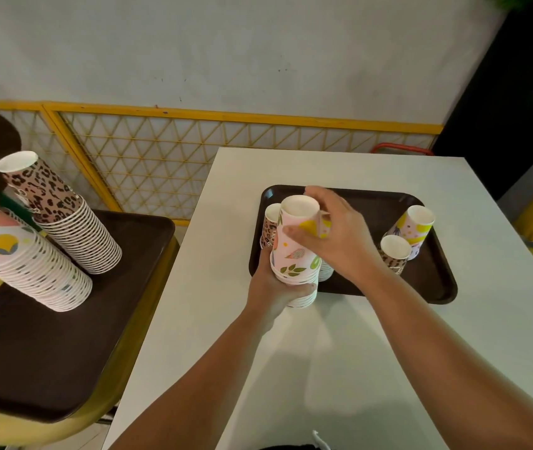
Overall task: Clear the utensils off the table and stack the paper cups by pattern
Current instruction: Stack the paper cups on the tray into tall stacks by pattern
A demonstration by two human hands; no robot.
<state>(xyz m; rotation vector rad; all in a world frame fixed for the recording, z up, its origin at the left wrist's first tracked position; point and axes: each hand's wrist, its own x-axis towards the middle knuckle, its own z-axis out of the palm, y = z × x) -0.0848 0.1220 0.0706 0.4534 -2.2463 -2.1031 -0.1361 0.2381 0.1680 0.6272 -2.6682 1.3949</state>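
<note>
Over the near left corner of the dark brown tray (434, 287), my left hand (273, 287) grips the base of a short stack of fruit-pattern paper cups (294, 254), all upside down. My right hand (336, 235) holds the top cup of that stack from the right. Behind the stack stands a leopard-pattern cup (270, 224), partly hidden. On the right side of the tray stand a fruit-pattern cup (416, 227) and a leopard-pattern cup (393, 253), both upside down. No utensils are in view.
The tray lies on a white table (323, 368). To the left, a brown seat (47, 336) bears a tall leopard-pattern stack (67, 219) and a tall fruit-pattern stack (21, 258), both leaning. A yellow lattice fence (167, 157) runs along the wall behind.
</note>
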